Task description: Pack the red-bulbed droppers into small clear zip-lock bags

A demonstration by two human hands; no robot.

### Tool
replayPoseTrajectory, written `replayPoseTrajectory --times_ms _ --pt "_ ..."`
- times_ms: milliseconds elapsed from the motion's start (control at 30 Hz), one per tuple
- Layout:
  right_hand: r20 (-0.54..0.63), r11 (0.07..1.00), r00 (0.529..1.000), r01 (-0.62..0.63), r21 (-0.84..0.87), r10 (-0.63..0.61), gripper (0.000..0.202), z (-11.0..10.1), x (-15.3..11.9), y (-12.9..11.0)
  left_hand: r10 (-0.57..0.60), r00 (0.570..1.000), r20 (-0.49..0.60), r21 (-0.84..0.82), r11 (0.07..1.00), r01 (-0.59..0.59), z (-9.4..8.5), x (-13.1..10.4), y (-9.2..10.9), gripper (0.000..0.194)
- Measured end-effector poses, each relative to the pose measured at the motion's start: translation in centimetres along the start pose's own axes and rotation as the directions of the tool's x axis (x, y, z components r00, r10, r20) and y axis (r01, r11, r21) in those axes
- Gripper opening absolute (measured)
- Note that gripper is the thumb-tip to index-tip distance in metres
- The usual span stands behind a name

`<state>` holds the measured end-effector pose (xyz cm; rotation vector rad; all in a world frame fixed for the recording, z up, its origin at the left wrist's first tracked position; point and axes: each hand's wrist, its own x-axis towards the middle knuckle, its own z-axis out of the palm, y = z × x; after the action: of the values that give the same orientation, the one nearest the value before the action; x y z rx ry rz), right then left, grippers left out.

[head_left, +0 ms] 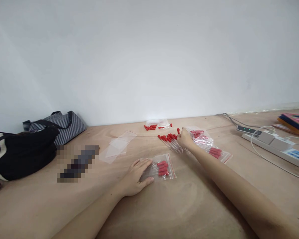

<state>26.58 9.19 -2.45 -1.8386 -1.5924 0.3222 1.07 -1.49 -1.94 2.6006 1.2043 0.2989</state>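
In the head view my left hand (137, 176) lies with fingers stretched and thumb apart on the left end of a clear zip bag (171, 167). Red-bulbed droppers (162, 168) show through the plastic. Farther off, my right hand (185, 138) is closed on a dropper (178, 130), its red bulb standing up above the fingers. Just left of that hand a pile of loose droppers (169, 137) lies with bulbs away from me and clear stems towards me. Filled zip bags (215, 152) overlap to the right of my right hand, partly behind the wrist.
Flat empty zip bags (118, 146) lie left of centre. By the wall are loose red bulbs (150, 127) and another clear bag (156, 121). A power strip (276, 147) with cables is at right, near coloured sheets (295, 122). Black and striped bags (67, 124) and a blurred-out dark object (78, 164) stand left.
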Motion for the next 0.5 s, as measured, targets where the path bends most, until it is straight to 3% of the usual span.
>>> replayPoseTrajectory --times_ms 133,300,500 --pt "0.078 0.962 0.994 0.06 0.265 -0.083 0.035 -1.4 -2.1 1.2 -0.003 1.0 0.003 0.006 1.0 0.003 0.0 0.0 0.0 0.052" --pt "0.112 0.74 0.98 0.045 0.671 -0.162 0.033 -1.8 -5.7 2.2 -0.008 1.0 0.008 0.013 1.0 0.007 0.0 0.0 0.0 0.052" --pt "0.03 0.607 0.999 -0.03 0.794 0.011 0.037 -0.5 -7.5 1.0 -0.018 1.0 0.017 0.014 1.0 0.018 -0.2 -0.1 0.1 0.053"
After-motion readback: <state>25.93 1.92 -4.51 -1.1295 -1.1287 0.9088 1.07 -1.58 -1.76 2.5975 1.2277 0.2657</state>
